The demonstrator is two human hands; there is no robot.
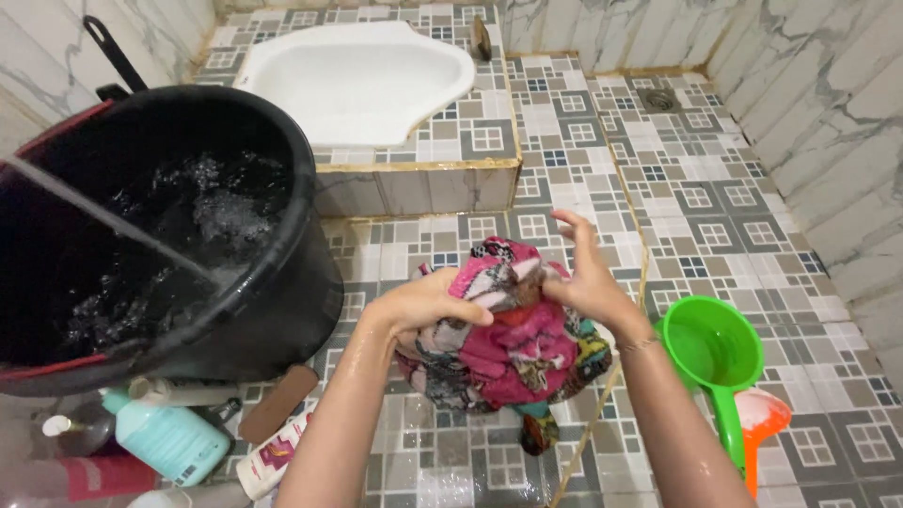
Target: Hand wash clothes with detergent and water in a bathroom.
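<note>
- Gripping a bunched, wet, patterned pink cloth (pixel 513 334), both hands are meeting at its top, above the tiled floor (pixel 715 207).
- The left hand (pixel 428 306) is wrapping its fingers shut around the cloth's upper left fold; the right hand (pixel 588 277) is pinching the upper right fold, with some fingers lifting free.
- The cloth is hanging straight down from the two grips, its long axis running vertically and its tail trailing toward the floor; both hands are equally close to it.
- A large black bucket (pixel 301 188) is standing to the left, holding churning water, with a thin stream falling into it.
- A green scoop (pixel 715 353) is lying just right of the right forearm; whether it is holding water cannot be told. An orange one (pixel 767 419) is sitting beside it.
- Bottles (pixel 169 437) are lying below the bucket.
</note>
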